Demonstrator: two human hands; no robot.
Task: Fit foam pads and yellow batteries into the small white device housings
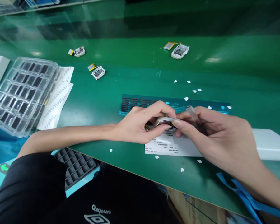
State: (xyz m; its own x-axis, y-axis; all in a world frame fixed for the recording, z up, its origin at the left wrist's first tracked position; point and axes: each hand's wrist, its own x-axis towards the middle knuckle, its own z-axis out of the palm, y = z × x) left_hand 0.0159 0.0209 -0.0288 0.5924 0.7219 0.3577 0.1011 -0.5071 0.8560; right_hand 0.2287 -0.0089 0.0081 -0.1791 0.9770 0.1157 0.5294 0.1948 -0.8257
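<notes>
My left hand (140, 124) is closed around a small white electronic device housing (163, 119), its thumb and index finger gripping the sides. Part of the circuit inside shows, and a bit of yellow peeks out under the palm. My right hand (224, 133) pinches the housing's right edge between thumb and fingers. A translucent strip-like piece (192, 114) sticks up from between the right fingers; its lower part is hidden. Beneath both hands lie a white printed backing sheet (161, 147) and a blue film sheet with dark strips (128, 104).
Three open white housings with batteries, one a device (180, 51), lie farther back on the green table (121, 77). A clear compartment tray (21, 93) sits on printed sheets at left. Small white stickers (186, 99) are scattered about. A white object (270, 144) lies at right.
</notes>
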